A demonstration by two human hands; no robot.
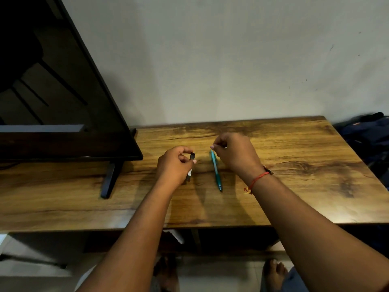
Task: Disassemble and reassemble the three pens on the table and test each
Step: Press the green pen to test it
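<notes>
Toward the table's (294, 186) far edge, left hand (174, 165) pinched a dark pen (191, 166); right hand (235, 153) curled beside a teal pen (216, 171), grip unclear.

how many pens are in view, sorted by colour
teal pen: 1, lying on the table
dark pen: 1, held in the left hand
total: 2 pens in view
</notes>
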